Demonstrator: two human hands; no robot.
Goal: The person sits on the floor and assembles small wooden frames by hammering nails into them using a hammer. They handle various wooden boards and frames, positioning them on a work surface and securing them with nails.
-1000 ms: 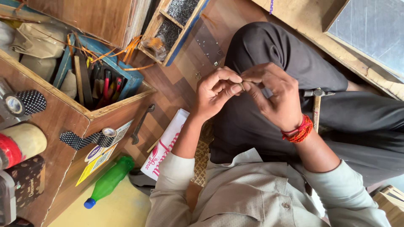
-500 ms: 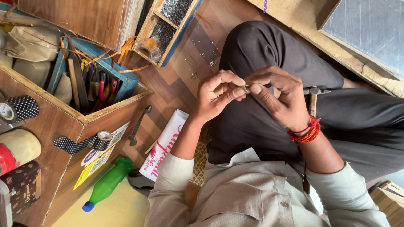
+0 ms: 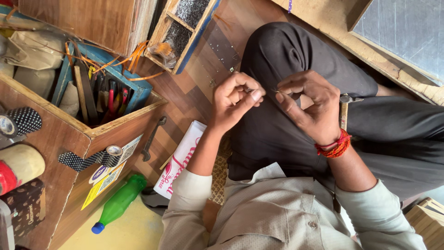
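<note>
pin: tiny thin metal bit (image 3: 276, 91), between both hands, over the lap; too small to tell exact kind
left hand (image 3: 236, 99): fingers curled in, thumb + forefinger tips pressed together next to the pin; can't tell if it really grips it
right hand (image 3: 310, 104): thumb + forefinger pinched tog. near the pin's other end, other fingers bent loose; red thread band (image 3: 334, 146) on wrist
hands: nearly touching, tips just apart
lap: dark trousers (image 3: 296, 55), knee bent up; beige shirt (image 3: 277, 213) w/ sleeves rolled
hammer (image 3: 343, 111): wood handle, just beside right wrist, lying on the thigh
floor (image 3: 194, 88): wood-pattern, few small metal bits scattered near the knee
tray (image 3: 185, 28): blue-edged wooden, compartments w/ small nails, above left hand
toolbox (image 3: 92, 115): open wooden box left of the hands, pliers + tools standing inside
tape roll (image 3: 112, 155): dotted, on box wall
wrench (image 3: 152, 139): on floor by the box
bottle (image 3: 118, 203): green, blue cap, lying on its side near the left elbow
white bag (image 3: 178, 162): red print, by left forearm
</note>
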